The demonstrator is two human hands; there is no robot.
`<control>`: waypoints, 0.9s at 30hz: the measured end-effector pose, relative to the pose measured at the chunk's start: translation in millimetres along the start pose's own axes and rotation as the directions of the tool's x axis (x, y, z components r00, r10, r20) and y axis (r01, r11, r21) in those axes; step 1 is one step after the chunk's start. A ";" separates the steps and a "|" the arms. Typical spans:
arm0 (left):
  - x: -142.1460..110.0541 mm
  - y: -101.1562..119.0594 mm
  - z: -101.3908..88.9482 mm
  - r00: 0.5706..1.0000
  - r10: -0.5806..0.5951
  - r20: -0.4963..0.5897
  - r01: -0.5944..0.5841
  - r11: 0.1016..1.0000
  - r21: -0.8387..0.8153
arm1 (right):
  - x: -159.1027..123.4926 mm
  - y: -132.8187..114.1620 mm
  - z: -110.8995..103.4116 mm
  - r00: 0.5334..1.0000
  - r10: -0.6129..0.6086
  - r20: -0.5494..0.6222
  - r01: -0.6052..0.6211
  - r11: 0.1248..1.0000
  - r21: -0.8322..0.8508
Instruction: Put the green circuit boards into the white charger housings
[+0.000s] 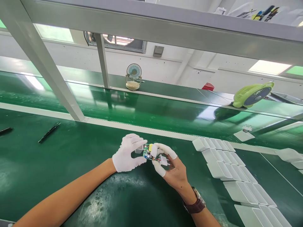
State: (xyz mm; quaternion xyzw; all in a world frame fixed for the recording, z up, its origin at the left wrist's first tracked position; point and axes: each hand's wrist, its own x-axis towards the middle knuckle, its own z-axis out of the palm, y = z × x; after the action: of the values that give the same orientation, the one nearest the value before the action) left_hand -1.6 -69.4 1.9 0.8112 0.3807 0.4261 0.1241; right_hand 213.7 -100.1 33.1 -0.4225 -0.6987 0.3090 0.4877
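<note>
L hand [127, 154] curved at PCB [146, 152] L edge, grip unclear; R hand [174, 170] pinches it; white cases [228, 168] well R.

A small fan [133, 72] with blue-green blades stands on a beige base along the near edge of the green ledge [165, 84] beyond the worktop [59, 164], while a lime-green fan [251, 96] tilts back toward the ledge's right end. A red object [208, 86] sits between them, nearer the lime-green one. Two slim black tools [49, 132] lie apart on the worktop's left side, toward its far edge. Behind, a gray box [158, 51] hangs on the white wall [161, 68]; overhead, dark-handled implements [267, 14] rest on a gray shelf [151, 23].
</note>
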 end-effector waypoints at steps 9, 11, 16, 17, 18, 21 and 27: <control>1.1 15.3 -5.7 1.000 0.014 -0.026 -0.016 0.995 -0.100 | -5.4 1.4 -2.2 0.999 -0.002 0.037 0.002 1.000 0.003; 1.4 17.2 -6.4 1.000 -0.007 -0.015 0.005 0.994 -0.109 | -6.0 3.9 -2.4 0.999 -0.015 0.039 0.016 1.000 -0.017; 0.2 15.7 -5.6 1.000 -0.025 -0.007 0.024 0.991 -0.133 | -3.9 4.2 -4.3 0.995 -0.088 0.042 0.092 0.991 -0.097; -0.4 14.1 -4.6 1.000 -0.024 -0.005 0.023 0.992 -0.125 | -3.2 3.2 -4.8 0.995 -0.084 0.046 0.089 0.989 -0.120; -1.0 12.1 -3.2 1.000 -0.030 -0.002 0.030 0.993 -0.112 | -2.6 2.1 -5.2 0.996 -0.077 0.044 0.082 0.987 -0.141; -1.8 4.8 4.2 0.987 -0.162 0.001 0.162 0.985 -0.053 | -0.9 1.4 -6.1 0.998 -0.069 0.004 0.069 0.980 -0.189; -0.2 -11.1 22.2 0.892 -0.448 0.056 0.445 0.893 0.059 | 1.8 6.0 -4.4 0.994 -0.099 -0.045 0.081 0.951 -0.298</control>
State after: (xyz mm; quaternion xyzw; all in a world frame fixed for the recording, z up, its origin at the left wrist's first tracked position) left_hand 10.1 -59.4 -17.5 0.7187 0.5619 0.3495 0.2135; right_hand 219.2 -95.7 30.2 -0.4674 -0.7408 0.1657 0.4530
